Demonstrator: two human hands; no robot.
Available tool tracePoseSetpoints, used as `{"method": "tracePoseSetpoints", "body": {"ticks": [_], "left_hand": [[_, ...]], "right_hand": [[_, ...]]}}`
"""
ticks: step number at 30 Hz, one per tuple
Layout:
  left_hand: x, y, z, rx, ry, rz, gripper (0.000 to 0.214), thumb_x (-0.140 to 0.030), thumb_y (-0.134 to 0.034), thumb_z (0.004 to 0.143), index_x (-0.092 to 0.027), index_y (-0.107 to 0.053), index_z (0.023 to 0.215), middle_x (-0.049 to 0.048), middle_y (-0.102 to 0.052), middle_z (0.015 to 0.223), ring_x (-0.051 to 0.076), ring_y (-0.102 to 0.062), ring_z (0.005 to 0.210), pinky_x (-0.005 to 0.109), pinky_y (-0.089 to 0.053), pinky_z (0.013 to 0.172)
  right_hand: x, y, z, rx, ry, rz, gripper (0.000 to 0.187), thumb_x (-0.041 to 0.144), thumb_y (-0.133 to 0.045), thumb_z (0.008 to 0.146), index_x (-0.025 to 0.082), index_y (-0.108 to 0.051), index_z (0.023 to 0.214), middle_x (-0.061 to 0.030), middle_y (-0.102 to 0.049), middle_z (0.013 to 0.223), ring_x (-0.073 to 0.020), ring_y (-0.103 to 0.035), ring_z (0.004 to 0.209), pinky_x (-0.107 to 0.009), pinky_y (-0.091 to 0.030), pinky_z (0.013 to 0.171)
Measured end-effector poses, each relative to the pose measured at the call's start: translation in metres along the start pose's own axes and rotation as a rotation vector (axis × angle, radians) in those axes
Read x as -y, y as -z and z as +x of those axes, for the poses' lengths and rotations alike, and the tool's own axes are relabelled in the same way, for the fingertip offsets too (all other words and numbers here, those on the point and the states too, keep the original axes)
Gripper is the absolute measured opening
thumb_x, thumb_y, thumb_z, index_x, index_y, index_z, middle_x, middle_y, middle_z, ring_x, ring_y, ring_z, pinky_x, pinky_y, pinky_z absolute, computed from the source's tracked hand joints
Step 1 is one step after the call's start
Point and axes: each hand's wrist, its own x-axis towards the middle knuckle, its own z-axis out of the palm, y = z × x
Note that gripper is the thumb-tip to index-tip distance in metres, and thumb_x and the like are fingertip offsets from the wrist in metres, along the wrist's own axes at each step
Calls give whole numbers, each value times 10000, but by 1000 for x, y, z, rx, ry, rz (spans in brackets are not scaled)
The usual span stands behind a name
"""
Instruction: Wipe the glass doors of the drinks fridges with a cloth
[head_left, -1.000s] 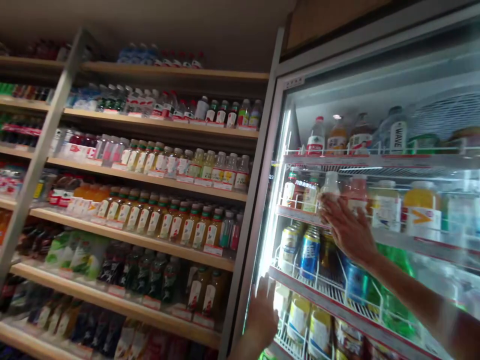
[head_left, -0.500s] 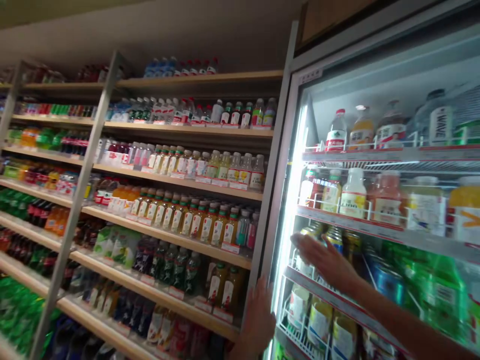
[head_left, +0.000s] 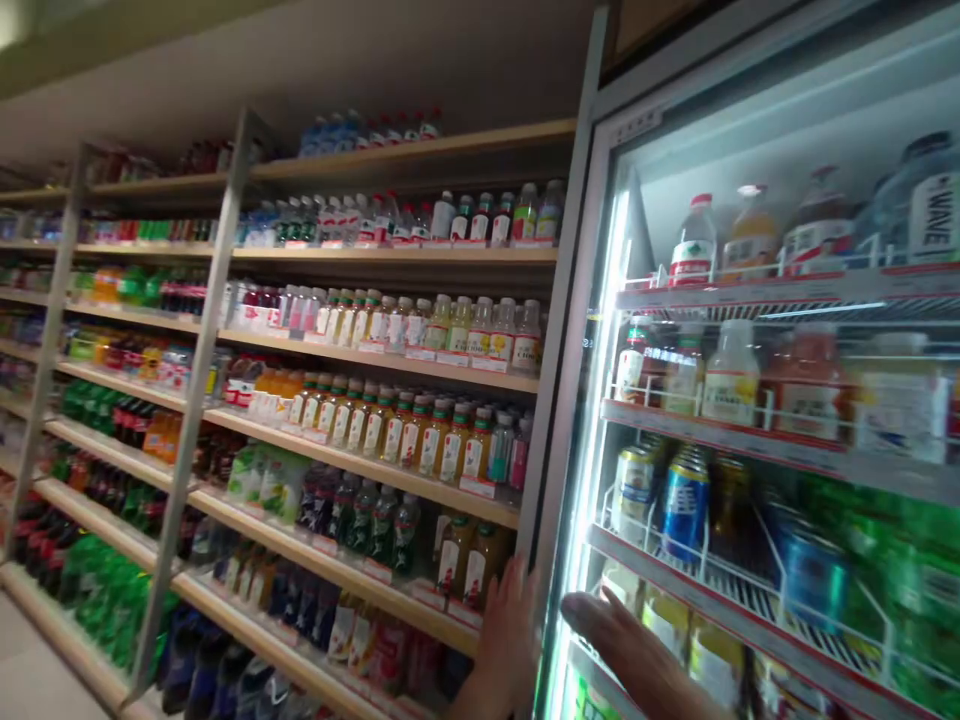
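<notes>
My left hand point(head_left: 504, 640) rests flat with fingers stretched out against the grey edge of the cooler door point(head_left: 559, 380), low in the view. My right hand point(head_left: 637, 655) is open and empty, fingers extended, low in front of the cooler's lower wire shelf point(head_left: 720, 590). Above it stand cans point(head_left: 682, 500) on that shelf. White and orange bottles point(head_left: 731, 375) line the shelf higher up, and more bottles point(head_left: 694, 245) fill the top shelf.
Long wooden shelves point(head_left: 360, 350) packed with rows of drink bottles run along the left wall, held by grey metal uprights point(head_left: 195, 400). Green and dark bottles point(head_left: 97, 590) fill the bottom rows. A strip of pale floor point(head_left: 30, 675) shows at the lower left.
My right hand has dropped from the bottle shelf, past the cans, to the lower shelf level. My left hand stays on the door edge. The view has turned left.
</notes>
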Motion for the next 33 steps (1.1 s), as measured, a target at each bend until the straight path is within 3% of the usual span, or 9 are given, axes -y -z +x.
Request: {"method": "tracePoseSetpoints", "body": {"ticks": [4,7,9,11,16,18,21,26,33], "left_hand": [[3,-6,6,-28,-19,-49,685,-161,-442,761,-216,-258,1419,41,-53,1524,235,-55,1404,454,-100,1141],[-5,-14,13,-47,-58,-68,684,-164,-445,766,-213,-251,1421,45,-46,1525,250,-71,1403,480,-110,1134],[-14,-19,16,-49,-100,-75,685,-170,-452,768,-220,-250,1421,41,-37,1524,253,-77,1402,488,-120,1131],[-24,-21,18,-50,-141,-76,685,-176,-456,774,-236,-244,1422,32,-31,1523,248,-70,1402,482,-134,1133],[-39,-14,20,-71,-197,-68,674,-188,-449,797,-238,-220,1429,49,-68,1521,251,-67,1401,487,-160,1129],[-40,-8,22,-97,-212,-64,669,-185,-451,796,-234,-233,1426,52,-66,1522,253,-74,1401,492,-161,1127],[-42,3,25,-114,-196,-79,675,-192,-469,782,-228,-250,1420,58,-54,1524,262,-93,1399,506,-168,1120],[-51,19,21,-98,-206,-117,687,-195,-488,773,-207,-254,1419,78,-62,1521,267,-73,1399,508,-144,1125],[-57,32,17,-55,-127,-168,673,-249,-476,805,-232,-220,1428,54,-7,1530,273,-31,1402,517,-98,1132]], "right_hand": [[-97,40,41,-51,-60,-66,594,87,-374,804,271,-360,1369,68,-367,1435,-116,-178,1383,-389,-4,1171],[-194,84,97,-22,-287,-177,529,141,-358,864,269,-341,1377,22,-311,1467,-170,-145,1394,-482,46,1134],[-226,100,118,-66,-395,-235,495,158,-371,867,251,-388,1353,5,-310,1469,-195,-115,1400,-499,54,1124],[-218,98,118,-69,-400,-250,501,139,-381,851,245,-410,1339,5,-322,1464,-194,-104,1402,-485,41,1130],[-117,56,64,20,-154,-174,588,81,-390,809,233,-353,1376,20,-313,1470,-145,-139,1393,-399,-18,1158],[-106,50,53,12,-37,-160,585,83,-388,812,256,-359,1370,43,-313,1468,-132,-153,1388,-389,-36,1162],[-153,71,72,-16,-42,-202,571,89,-373,829,291,-356,1362,54,-332,1458,-139,-160,1387,-449,-32,1152],[-275,136,134,-66,-446,-334,442,184,-343,880,209,-445,1310,-51,-340,1454,-258,-257,1342,-604,-92,1081],[-299,138,153,-151,-460,-333,397,208,-383,842,129,-559,1189,-123,-421,1394,-315,-275,1319,-611,-129,1064]]}}
